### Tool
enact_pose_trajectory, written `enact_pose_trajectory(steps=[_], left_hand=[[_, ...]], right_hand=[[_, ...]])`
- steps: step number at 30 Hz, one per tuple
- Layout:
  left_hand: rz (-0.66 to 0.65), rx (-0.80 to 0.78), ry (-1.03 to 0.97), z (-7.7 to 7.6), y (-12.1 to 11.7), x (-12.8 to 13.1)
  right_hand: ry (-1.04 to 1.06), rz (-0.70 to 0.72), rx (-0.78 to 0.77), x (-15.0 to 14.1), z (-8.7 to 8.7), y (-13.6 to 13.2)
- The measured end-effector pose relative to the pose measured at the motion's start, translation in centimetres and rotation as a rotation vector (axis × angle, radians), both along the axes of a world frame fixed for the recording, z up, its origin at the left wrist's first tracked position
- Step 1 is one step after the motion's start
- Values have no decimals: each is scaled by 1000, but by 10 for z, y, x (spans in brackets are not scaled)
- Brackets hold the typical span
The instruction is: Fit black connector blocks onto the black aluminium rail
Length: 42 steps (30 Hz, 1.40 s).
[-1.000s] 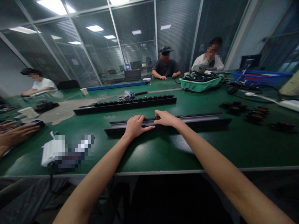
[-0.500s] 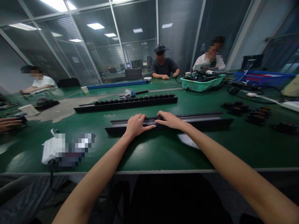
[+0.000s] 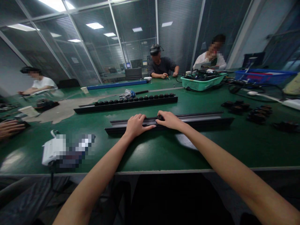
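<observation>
A long black channel with a pale inner strip lies across the table in front of me. My left hand is wrapped over its left half, with the fingers on the far wall and the thumb along the near side. Just right of it, my right hand pinches a small black part at the channel, thumb and forefinger closed around it. The lower side of this part is hidden, so I cannot tell how deep it sits. Beyond, a similar black channel carries a row of several black parts.
Clusters of black parts lie at the right. A green basket of cables and a blue tray stand farther back. A white adapter is at the near left. Another person's hand rests at the left edge; other people sit beyond.
My hands and the near channel stay almost in place, with the right hand still at the small part. At the left edge, the other person's hand has shifted slightly.
</observation>
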<state>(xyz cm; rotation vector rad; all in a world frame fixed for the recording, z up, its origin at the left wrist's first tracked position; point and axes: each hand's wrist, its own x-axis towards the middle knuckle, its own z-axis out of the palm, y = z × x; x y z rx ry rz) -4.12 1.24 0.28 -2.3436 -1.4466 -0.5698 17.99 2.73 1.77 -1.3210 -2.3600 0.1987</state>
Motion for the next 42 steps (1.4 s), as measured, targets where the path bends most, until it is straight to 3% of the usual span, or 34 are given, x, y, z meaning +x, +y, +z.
enact_pose_trajectory(steps=[42], left_hand=[[-12, 8, -8, 0, -1, -2]], right_hand=[[-5, -28, -57, 15, 3, 2]])
